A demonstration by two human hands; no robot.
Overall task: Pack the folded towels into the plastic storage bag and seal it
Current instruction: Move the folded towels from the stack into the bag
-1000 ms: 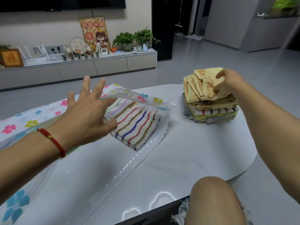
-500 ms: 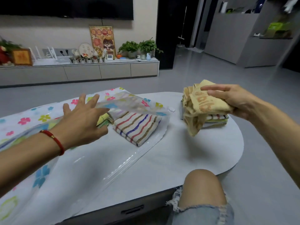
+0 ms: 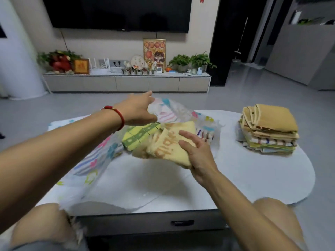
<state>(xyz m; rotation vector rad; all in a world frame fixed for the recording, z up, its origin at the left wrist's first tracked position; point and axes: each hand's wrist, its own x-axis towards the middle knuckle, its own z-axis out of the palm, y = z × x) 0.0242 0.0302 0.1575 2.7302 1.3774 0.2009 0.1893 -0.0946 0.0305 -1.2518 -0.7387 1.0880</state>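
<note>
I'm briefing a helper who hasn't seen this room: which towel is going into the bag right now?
On the white table, look at the mouth of the flowered plastic bag. The right hand holds a pale yellow towel there, the only one with orange lettering, beside a green checked towel.

the worktop (image 3: 235, 178) is a pale, glossy slab with a rounded right end and a dark drawer front with a handle under its near edge. a clear plastic storage bag (image 3: 94, 165) printed with coloured flowers lies across its left and middle part, its mouth lifted at the far side and folded towels showing inside. near the right end, well apart from the bag, sits a stack of folded towels (image 3: 268, 131), tan ones on top, striped ones below.
</note>
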